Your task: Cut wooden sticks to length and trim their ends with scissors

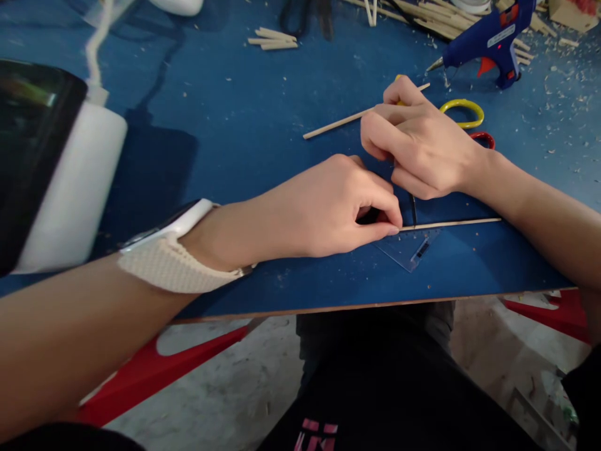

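Observation:
My left hand (335,210), wearing a watch with a cream woven band, pinches a thin wooden stick (453,223) between thumb and index finger. This stick lies near the table's front edge, along the upper side of a clear plastic set square (407,254). Above it, my right hand (422,138) is closed, its fingers curled round what looks like a pen. Only the pen's dark tip (413,210) shows clearly, pointing down at the stick; the hand hides most of it. Another wooden stick (335,123) passes behind the right hand.
Yellow handles (462,113) and a red handle (483,138), seemingly of scissors, lie beside my right wrist. A blue glue gun (488,44) stands at the back right before a stick pile (436,15). Short sticks (275,39) lie farther back. A white-and-black device (70,181) stands left.

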`<state>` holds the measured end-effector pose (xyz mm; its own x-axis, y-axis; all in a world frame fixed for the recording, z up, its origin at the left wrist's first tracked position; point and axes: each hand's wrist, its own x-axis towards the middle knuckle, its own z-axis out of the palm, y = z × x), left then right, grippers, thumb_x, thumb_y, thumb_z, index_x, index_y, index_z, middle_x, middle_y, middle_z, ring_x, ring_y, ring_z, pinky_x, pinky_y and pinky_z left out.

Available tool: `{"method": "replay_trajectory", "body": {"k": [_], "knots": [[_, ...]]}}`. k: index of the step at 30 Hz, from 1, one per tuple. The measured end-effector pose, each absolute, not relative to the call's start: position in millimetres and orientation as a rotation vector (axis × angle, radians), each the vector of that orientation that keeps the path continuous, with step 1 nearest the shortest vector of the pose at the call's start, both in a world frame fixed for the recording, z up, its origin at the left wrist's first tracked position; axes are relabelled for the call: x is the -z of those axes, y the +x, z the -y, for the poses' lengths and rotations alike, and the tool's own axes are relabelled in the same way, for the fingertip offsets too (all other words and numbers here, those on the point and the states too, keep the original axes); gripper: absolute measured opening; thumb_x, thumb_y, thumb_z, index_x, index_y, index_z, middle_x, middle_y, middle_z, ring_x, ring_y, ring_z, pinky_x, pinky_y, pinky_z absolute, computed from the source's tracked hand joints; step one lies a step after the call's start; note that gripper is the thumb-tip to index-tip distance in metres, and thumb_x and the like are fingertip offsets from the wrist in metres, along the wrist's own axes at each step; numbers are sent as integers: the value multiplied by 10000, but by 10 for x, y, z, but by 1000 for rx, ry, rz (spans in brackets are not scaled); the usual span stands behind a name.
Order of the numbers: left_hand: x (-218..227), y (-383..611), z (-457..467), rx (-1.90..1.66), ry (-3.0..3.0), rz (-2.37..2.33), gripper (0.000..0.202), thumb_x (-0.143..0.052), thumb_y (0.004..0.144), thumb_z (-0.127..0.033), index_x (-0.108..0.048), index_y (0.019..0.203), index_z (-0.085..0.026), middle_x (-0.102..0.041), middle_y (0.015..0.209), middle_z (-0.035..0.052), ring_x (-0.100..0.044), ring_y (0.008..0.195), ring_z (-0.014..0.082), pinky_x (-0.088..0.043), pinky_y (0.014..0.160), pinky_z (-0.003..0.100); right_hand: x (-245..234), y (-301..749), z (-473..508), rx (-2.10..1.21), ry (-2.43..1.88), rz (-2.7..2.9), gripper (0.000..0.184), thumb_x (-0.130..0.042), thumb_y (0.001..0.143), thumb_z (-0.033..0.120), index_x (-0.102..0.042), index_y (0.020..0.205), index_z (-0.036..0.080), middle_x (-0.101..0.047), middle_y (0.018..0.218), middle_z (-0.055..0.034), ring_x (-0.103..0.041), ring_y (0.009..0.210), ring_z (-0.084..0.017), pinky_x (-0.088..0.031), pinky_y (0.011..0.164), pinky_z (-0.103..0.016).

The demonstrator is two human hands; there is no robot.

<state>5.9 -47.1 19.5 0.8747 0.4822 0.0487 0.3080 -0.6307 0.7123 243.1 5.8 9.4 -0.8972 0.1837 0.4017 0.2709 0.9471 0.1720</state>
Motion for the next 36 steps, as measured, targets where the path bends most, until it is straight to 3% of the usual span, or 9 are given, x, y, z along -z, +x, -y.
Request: {"method": "replay_trajectory", "body": {"k": [11,15,18,23,28,32,36], "knots": [[-216,73,488,-311,2331,-569,249,-675,1086,-237,-882,953,-268,-889,982,3,-802,915,243,-529,1031,402,-153,2432,-58,302,-394,2784,241,-357,1012,77,-434,1105,285,-613,871,-2,-514,710,-233,-597,1021,-497],[-230,72,489,-298,2340,-581,242,-681,1092,-256,-883,958,-261,-872,949,4,-757,821,223,-516,1046,410,-156,2456,-66,166,-384,2675,305,-380,904,38,-365,1075,290,-506,838,23,-396,655,-223,-596,953,-512],[-226,70,483,-305,2332,-582,238,-688,1081,-262,-885,948,-270,-846,881,-1,-732,793,224,-524,1022,404,-166,2464,-49,116,-375,2687,278,-381,938,46,-373,1063,295,-517,842,21,-393,658,-222,-581,972,-512],[-200,68,457,-317,2318,-572,231,-700,1072,-257,-892,946,-277,-832,845,0,-740,806,229,-540,973,386,-163,2456,-33,131,-398,2743,232,-389,1006,100,-469,1072,308,-587,862,21,-514,679,-226,-600,1018,-512],[-204,41,403,-275,2238,-592,230,-715,1069,-308,-926,979,-285,-853,868,17,-753,784,226,-561,837,349,-121,2460,-41,123,-388,2700,227,-407,969,93,-500,1076,270,-627,890,11,-545,678,-200,-617,977,-532],[-203,8,342,-276,2186,-596,201,-753,1068,-350,-949,1037,-321,-881,963,2,-787,850,233,-578,833,339,-98,2488,-53,170,-335,2668,248,-424,918,98,-498,1084,267,-639,911,16,-560,692,-196,-608,972,-500],[-182,12,326,-306,2182,-598,167,-782,1046,-346,-947,1021,-344,-871,928,-22,-762,793,209,-549,779,329,-97,2513,-53,133,-357,2676,290,-466,860,85,-433,1061,292,-657,915,3,-554,702,-232,-621,985,-538]]}}
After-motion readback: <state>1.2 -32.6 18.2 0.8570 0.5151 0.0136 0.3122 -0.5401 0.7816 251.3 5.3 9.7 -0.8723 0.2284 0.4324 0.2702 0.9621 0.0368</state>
